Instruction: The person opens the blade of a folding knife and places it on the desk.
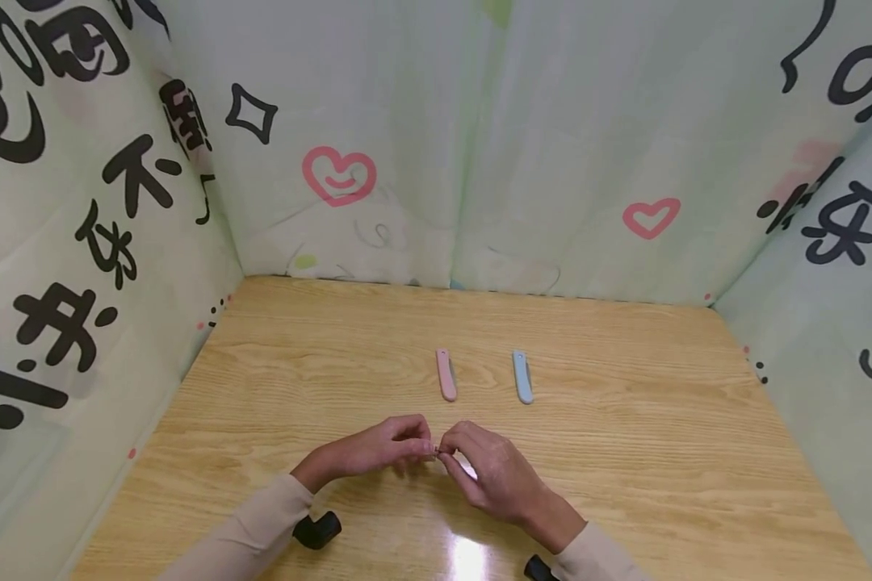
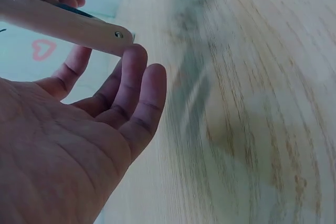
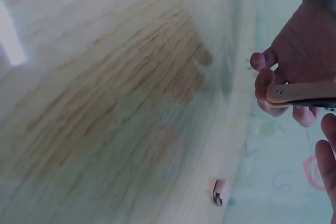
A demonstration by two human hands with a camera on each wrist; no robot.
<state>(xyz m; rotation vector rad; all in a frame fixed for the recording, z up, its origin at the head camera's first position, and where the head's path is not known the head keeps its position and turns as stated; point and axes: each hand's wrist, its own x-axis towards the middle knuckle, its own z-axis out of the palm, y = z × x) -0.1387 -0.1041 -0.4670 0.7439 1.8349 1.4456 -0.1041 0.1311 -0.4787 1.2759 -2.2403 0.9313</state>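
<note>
Between my hands is a folding knife with a beige handle (image 2: 73,29), a rivet at one end and a dark strip along one edge. My left hand (image 1: 388,444) pinches the riveted end between thumb and fingers, as the right wrist view shows. Fingers of my right hand (image 1: 497,472) hold the other end, at the top left of the left wrist view. In the head view the knife is mostly hidden by the fingers. Beyond the hands, a pink folding knife (image 1: 446,375) and a blue folding knife (image 1: 522,377) lie apart on the table.
The wooden table (image 1: 661,420) is bordered by a pale printed curtain (image 1: 552,202) at the back and both sides. Black wrist-camera parts (image 1: 317,530) sit by the sleeves. Light glares off the table near its front.
</note>
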